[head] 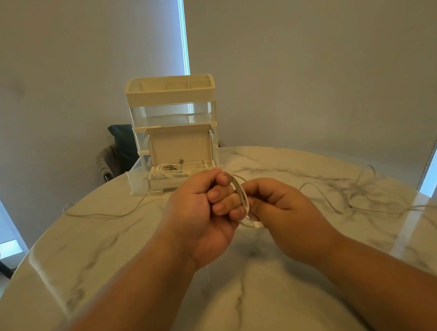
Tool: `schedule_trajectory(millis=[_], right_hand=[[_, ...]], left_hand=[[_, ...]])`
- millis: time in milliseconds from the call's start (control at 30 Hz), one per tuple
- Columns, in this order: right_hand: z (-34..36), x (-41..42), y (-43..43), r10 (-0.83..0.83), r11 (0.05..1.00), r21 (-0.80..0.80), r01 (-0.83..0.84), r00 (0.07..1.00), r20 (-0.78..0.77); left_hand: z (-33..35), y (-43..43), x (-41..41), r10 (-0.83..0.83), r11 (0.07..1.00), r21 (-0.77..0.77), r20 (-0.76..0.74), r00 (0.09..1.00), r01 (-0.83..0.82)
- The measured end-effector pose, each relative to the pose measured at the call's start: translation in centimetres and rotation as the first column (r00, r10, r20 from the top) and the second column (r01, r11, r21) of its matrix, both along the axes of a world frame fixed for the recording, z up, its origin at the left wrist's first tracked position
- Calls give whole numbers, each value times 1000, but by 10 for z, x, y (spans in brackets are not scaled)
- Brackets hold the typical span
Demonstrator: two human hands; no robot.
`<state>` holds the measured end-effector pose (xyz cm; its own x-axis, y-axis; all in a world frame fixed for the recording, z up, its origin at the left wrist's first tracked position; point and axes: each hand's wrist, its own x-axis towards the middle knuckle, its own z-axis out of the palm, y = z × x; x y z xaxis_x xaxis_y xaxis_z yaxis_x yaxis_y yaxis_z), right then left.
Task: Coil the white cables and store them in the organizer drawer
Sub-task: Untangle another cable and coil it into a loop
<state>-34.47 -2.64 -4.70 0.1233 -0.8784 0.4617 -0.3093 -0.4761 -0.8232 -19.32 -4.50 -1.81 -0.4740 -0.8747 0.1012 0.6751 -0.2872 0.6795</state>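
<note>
— Where are the hands?

— Middle of the frame, close together above the marble table [109, 256]. The left hand [200, 214] has its fingers curled around a white cable coil [242, 197]. The right hand [282, 212] is curled too, touching the same coil from the right; a plug end hangs just below its fingers.

— And the organizer?

— Upper centre, near the table's far edge. The organizer [170, 95] has its bottom drawer [136, 180] pulled out toward the hands. In the drawer sits a small box [181, 144] with its lid up and coiled cables [165, 171] inside.

— Room to move?

— Only a narrow strip of marble separates the hands from the drawer front. The broad open stretch is lower centre, under the forearms. A loose cable [103, 215] trails at left from the drawer toward the rim. Tangled cables [357, 192] spread at right, reaching near the right edge.

— Behind the table?

— A dark chair [123, 144], upper left of the drawer.
</note>
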Motion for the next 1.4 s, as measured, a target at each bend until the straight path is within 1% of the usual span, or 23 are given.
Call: schedule_trajectory(millis=[67, 100, 167, 233, 267, 300, 333, 367, 400, 433, 467, 533, 567, 667, 733, 833, 900, 1000, 1133, 1200, 1267, 1333, 1400], right_hand=[[-2, 2, -2, 63, 994, 76, -77, 983, 170], [-3, 2, -3, 87, 989, 99, -111, 971, 221], [-5, 2, -3, 89, 987, 108, -116, 970, 228], [-7, 2, -3, 64, 994, 73, -82, 974, 219], [-7, 1, -4, 55, 995, 65, -74, 967, 248], [-7, 0, -4, 55, 993, 78, -83, 950, 307], [-6, 1, -5, 56, 989, 110, -102, 932, 358], [-5, 2, -5, 61, 982, 146, -124, 927, 371], [-4, 3, -3, 67, 974, 183, -137, 938, 340], [-5, 5, -2, 79, 966, 216, -143, 958, 277], [-6, 7, -1, 85, 960, 246, -132, 978, 193], [-6, 9, 1, 60, 965, 258, -54, 998, -15], [-6, 10, 1, 33, 969, 247, -8, 995, -96], [-3, 9, 2, -21, 971, 227, 77, 970, -242], [-2, 10, 1, -28, 976, 196, 92, 951, -307], [-1, 16, 2, 4, 990, 126, 56, 904, -427], [1, 19, 4, 11, 995, 93, 37, 884, -468], [7, 18, 9, 37, 995, 102, 12, 881, -472], [8, 16, 13, 46, 997, 78, -7, 855, -517], [7, 14, 12, -6, 999, 41, 33, 845, -535], [8, 13, 11, -76, 997, -33, 70, 832, -550], [9, 13, 11, -136, 991, -89, 104, 801, -583], [9, 13, 12, -176, 984, -108, 139, 780, -601]], left_hand=[[1, 0, 1, -2, 1000, 10, -29, 1000, 2], [2, -1, 2, 6, 1000, 10, -37, 999, -6], [4, -2, 5, 33, 999, 7, -49, 998, -33], [6, -4, 9, 66, 998, 14, -69, 995, -65], [6, -6, 11, 84, 996, 23, -81, 993, -83], [7, -8, 13, 104, 994, 42, -97, 990, -100], [7, -10, 14, 120, 991, 68, -114, 986, -113], [8, -12, 15, 133, 988, 95, -130, 983, -121], [8, -13, 16, 139, 986, 116, -141, 980, -123], [8, -13, 16, 141, 984, 132, -147, 979, -122], [8, -12, 16, 139, 983, 143, -151, 979, -118], [7, -11, 15, 126, 983, 157, -165, 978, -100], [6, -11, 15, 118, 983, 158, -180, 977, -89], [8, -11, 17, 83, 987, 156, -228, 970, -48], [10, -11, 18, 59, 986, 165, -254, 965, -17], [11, -10, 18, 57, 985, 173, -254, 966, -12], [11, -11, 20, 83, 984, 176, -228, 970, -42], [10, -14, 22, 165, 974, 182, -163, 973, -135], [8, -16, 21, 230, 968, 116, -63, 971, -222], [6, -18, 22, 253, 961, 125, -31, 967, -248], [4, -21, 21, 265, 956, 125, 15, 964, -265], [1, -22, 19, 274, 955, 92, 76, 959, -281], [-1, -23, 18, 292, 951, 72, 120, 949, -302]])
